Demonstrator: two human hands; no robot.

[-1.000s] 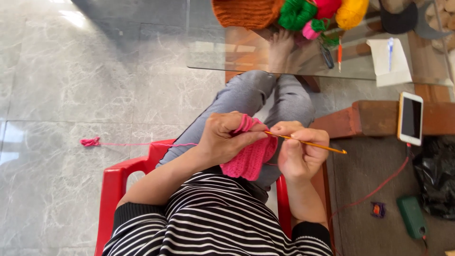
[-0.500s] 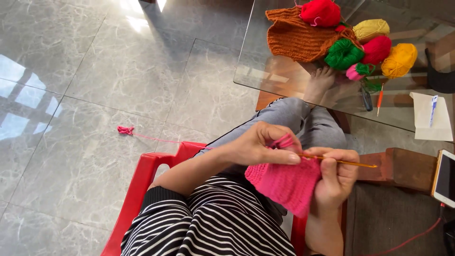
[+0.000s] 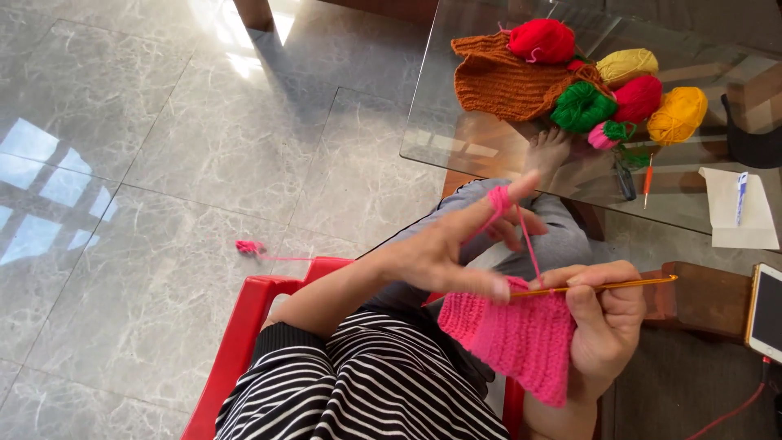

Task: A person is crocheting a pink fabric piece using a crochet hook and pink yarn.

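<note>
left hand (image 3: 444, 257) open, yarn (image 3: 521, 236) over finger | right hand (image 3: 607, 322) grip closed on hook (image 3: 599, 287) | pink piece (image 3: 517, 338) hides hook tip

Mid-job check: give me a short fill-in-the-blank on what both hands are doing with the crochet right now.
1. The right hand holds a ____ crochet hook.
2. Pink yarn loops over the left hand's ____ finger.
3. The pink crochet piece hangs below the ____.

Missing words: yellow; index; hook

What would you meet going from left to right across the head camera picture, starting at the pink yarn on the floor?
Pink yarn on the floor → left hand → pink crochet piece → right hand → white paper → phone.
</note>
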